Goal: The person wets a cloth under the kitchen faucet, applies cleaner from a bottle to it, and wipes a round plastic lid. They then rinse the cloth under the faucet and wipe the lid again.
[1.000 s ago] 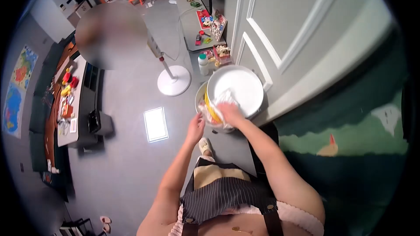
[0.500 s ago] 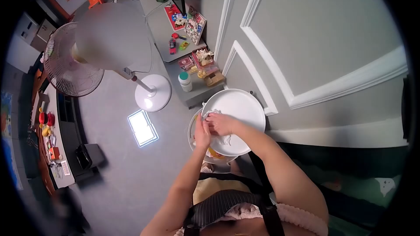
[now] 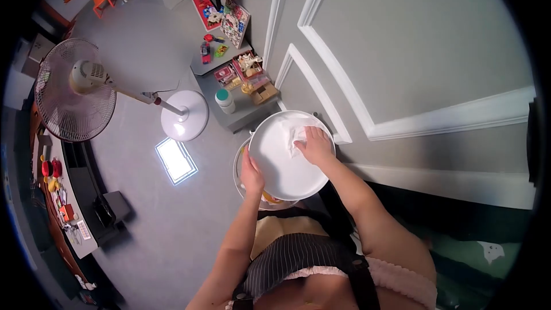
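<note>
A round white tray (image 3: 282, 173) with a raised rim is in front of my body. My left hand (image 3: 251, 175) grips its left edge, fingers along the outside of the rim. On the tray's upper right, my right hand (image 3: 315, 146) presses a crumpled white tissue (image 3: 295, 133) against the surface, fingers laid over it. Part of the tissue sticks out left of the fingers. Beneath the tray, a round white-rimmed container (image 3: 236, 167) shows at the left, with something orange and yellow (image 3: 271, 198) in it, mostly covered.
A white pedestal fan (image 3: 185, 116) stands on the left. A grey low cabinet (image 3: 234, 116) holds a white bottle with a green cap (image 3: 224, 101), small boxes and toys. The panelled wall (image 3: 425, 51) is close on the right. A bright light patch (image 3: 175, 161) lies on the floor.
My hands have come apart. My right hand has carried the tissue from the tray's left edge to its upper right; my left hand now holds the rim. The view has shifted.
</note>
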A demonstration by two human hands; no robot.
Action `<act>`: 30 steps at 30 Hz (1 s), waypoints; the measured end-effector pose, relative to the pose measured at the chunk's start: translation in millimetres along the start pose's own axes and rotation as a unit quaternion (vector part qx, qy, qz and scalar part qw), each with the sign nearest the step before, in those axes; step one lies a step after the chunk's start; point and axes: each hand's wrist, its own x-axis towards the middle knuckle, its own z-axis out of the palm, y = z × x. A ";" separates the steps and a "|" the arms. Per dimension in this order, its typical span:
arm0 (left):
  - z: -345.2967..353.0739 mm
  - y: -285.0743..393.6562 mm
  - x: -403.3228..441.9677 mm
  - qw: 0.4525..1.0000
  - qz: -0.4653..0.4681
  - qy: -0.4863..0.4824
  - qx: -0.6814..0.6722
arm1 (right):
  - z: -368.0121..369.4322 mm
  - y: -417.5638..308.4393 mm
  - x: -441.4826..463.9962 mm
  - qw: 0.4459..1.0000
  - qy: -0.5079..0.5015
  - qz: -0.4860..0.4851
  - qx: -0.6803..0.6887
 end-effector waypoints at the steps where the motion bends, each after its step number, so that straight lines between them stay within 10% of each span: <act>1: 1.8 -0.4 0.5 1.000 0.005 0.018 -0.001 | 1.5 -0.1 -13.6 0.998 -0.025 0.061 0.011; 8: 1.6 1.2 -0.9 0.999 -0.029 0.030 0.005 | -15.0 -44.2 -58.6 0.931 -0.262 0.222 -0.125; 14: 5.8 -8.0 -1.7 0.998 -0.027 0.052 0.004 | 3.5 -99.9 -63.4 0.872 -0.486 0.059 -0.024; 20: 2.9 -11.5 -3.7 0.986 -0.011 0.057 -0.155 | 18.9 -108.7 -21.4 0.834 -0.539 -0.047 0.106; 28: 4.2 -16.3 -3.3 0.985 -0.027 0.029 -0.169 | -19.6 -74.3 -32.7 0.832 -0.343 0.088 0.428; 30: 3.3 -16.8 -4.4 0.987 -0.032 0.024 -0.153 | -39.5 -56.7 -38.8 0.539 -0.339 0.229 0.737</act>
